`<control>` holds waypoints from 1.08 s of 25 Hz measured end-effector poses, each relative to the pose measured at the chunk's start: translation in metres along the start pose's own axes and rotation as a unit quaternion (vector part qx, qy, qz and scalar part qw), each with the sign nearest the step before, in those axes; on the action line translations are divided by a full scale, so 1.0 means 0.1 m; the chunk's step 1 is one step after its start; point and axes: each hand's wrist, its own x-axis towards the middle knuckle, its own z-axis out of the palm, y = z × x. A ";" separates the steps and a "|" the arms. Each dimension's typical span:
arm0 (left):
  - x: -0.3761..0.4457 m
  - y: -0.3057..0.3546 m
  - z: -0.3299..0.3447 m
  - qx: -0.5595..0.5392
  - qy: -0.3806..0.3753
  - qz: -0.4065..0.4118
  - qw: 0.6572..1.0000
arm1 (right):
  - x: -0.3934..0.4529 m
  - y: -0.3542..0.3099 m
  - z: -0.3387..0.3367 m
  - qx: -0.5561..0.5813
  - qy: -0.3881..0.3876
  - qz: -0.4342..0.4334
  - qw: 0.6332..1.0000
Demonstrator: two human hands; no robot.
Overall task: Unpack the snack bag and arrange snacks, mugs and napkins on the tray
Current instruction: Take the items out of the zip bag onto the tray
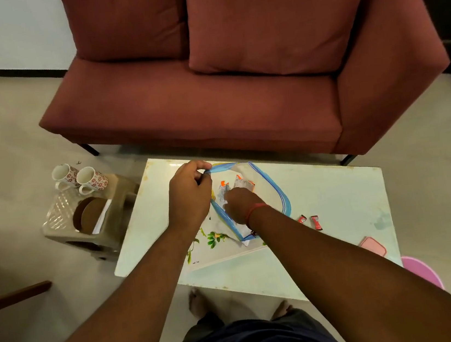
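A clear snack bag [268,191] with a blue zip rim lies open on a white floral tray [214,244] on the low table. My left hand [190,192] pinches the bag's rim at its far left corner. My right hand [238,203] reaches inside the bag, its fingers among silver and orange snack packets [237,183]; whether it grips one is hidden. Two small red snack packets [310,221] lie on the table right of the bag. Two white mugs [80,177] with red flowers stand on a beige stool at the left, beside white napkins [101,218].
The white low table [337,199] stands before a maroon sofa [235,83]. A pink phone [373,246] lies near the table's right front edge. Brown round coasters [87,217] sit on the beige stool [112,234]. A pink stool [424,273] is at right. My feet are under the table edge.
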 end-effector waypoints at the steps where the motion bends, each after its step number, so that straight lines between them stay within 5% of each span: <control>1: 0.00 0.01 0.01 -0.001 0.003 -0.001 1.000 | -0.07 0.02 -0.05 0.046 0.045 0.003 0.998; 8: 0.24 -0.23 -0.02 -0.021 0.041 -0.070 0.997 | -0.78 0.01 -0.44 0.147 0.285 -0.056 0.945; 13: 0.49 -0.60 -0.16 0.004 0.044 -0.126 0.991 | -0.78 0.24 -0.39 0.315 0.512 0.012 0.799; 16: 0.62 -0.91 -0.32 0.006 0.024 -0.139 0.990 | -0.47 0.38 -0.14 0.423 0.531 0.132 0.723; 18: 0.71 -1.14 -0.46 0.003 0.012 -0.136 0.991 | -0.20 0.37 0.19 0.404 0.481 0.200 0.752; 22: 0.88 -1.53 -0.73 0.012 -0.004 -0.130 0.991 | 0.30 0.09 0.98 0.285 0.282 0.224 0.889; 27: 1.06 -1.89 -1.01 0.031 -0.021 -0.122 0.992 | 0.79 -0.36 1.55 0.269 0.110 0.216 0.932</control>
